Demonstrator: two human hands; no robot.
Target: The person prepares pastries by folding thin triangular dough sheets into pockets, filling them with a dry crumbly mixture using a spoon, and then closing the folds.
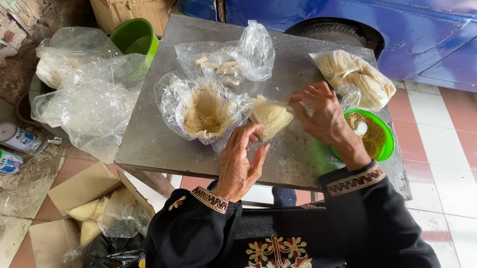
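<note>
matt metal table (157, 138), glossy plastic bags (93, 106)

A pale yellow, ribbed, fan-shaped wrapper (271, 116) is held above the grey metal tabletop (151, 138), tilted, its broad end toward the left hand and its narrow end pinched at the right. Its surface shows fine parallel ridges. It hangs just beside a round bowl lined with clear plastic and filled with crumbly cream-coloured filling (207, 113), which stands on the tabletop to its left, near the front edge.
</note>
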